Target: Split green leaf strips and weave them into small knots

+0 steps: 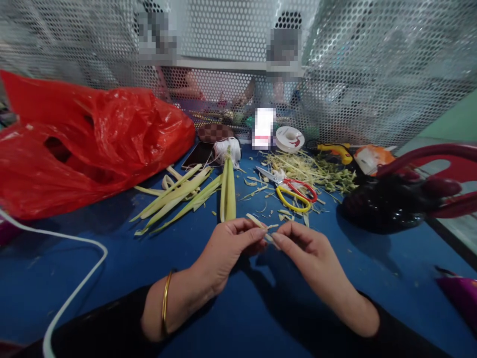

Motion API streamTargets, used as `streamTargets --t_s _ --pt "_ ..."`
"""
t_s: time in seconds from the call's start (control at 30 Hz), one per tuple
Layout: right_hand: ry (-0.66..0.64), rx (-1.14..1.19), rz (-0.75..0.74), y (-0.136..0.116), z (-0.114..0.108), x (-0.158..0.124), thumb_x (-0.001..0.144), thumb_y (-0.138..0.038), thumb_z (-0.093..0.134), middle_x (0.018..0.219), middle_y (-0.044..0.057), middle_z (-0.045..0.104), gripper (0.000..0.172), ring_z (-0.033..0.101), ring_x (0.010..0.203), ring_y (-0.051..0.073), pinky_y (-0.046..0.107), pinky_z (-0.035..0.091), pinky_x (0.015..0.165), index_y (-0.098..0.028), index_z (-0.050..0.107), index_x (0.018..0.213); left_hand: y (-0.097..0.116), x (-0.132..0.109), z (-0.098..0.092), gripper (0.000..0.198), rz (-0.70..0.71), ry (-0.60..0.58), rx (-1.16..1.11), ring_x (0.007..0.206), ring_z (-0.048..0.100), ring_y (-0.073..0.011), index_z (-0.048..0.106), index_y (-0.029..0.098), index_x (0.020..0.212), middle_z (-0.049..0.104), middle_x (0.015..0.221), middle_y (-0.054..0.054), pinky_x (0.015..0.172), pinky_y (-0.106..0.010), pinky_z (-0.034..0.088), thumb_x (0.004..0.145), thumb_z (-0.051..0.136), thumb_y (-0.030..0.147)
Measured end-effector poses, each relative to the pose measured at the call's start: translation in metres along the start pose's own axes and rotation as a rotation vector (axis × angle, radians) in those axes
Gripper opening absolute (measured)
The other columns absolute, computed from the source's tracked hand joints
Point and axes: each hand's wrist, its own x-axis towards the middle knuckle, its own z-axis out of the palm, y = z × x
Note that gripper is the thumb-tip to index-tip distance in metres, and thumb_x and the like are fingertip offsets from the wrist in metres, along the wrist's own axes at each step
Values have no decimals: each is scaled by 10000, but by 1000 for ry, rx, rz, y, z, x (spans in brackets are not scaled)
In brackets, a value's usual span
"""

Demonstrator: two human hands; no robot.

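Near the middle of the blue table [179, 263], my left hand [234, 243] pinches a pale leaf strip [254, 219] between thumb and fingers. My right hand [305, 248] is closed beside it, thumb against the fingertips at the strip's other side. The two hands nearly touch. Just beyond my left hand, a green leaf bundle [228, 194] lies against a spool of white thread [228, 149]. Long pale green leaves [179, 196] are spread to the left. Scissors [294, 194] with red and yellow handles lie beyond my right hand.
A large red plastic bag [112, 134] fills the left side, with a white cable [74, 237] in front. Leaf scraps [298, 166], a white ribbon roll [289, 138] and a yellow-handled tool [337, 150] lie behind. At right sits a black bag [383, 204]. Perforated metal [231, 35] stands behind.
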Motion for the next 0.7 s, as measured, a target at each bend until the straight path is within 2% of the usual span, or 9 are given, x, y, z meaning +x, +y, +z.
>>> streamTargets --t_s 0.1,0.43,0.57,0.7 --pt "-52 -41 -34 0 3 -2 823 -356 592 615 -8 571 247 505 591 140 255 419 571 -200 568 633 -2 0 1 225 4 -14 -18 612 558 -90 698 143 745 633 667 5 633 -217 447 642 807 312" --pt "-91 -123 -120 1 5 -5 880 -291 539 640 -22 553 224 496 607 127 243 395 583 -203 545 675 -7 0 3 137 76 12 -15 618 558 -81 653 147 761 615 666 18 632 -197 460 729 729 256" --pt "-62 -49 -29 3 5 -4 862 -337 554 634 -13 565 245 504 612 137 257 411 590 -199 567 659 -5 2 1 144 53 21 -8 605 597 -97 658 150 783 636 643 11 643 -221 484 741 720 273" --pt "-8 147 98 5 5 0 806 -384 618 706 9 626 199 556 669 156 280 458 633 -200 622 728 -4 2 0 179 6 -11 6 587 627 -120 671 139 807 682 664 -28 647 -259 510 750 703 306"
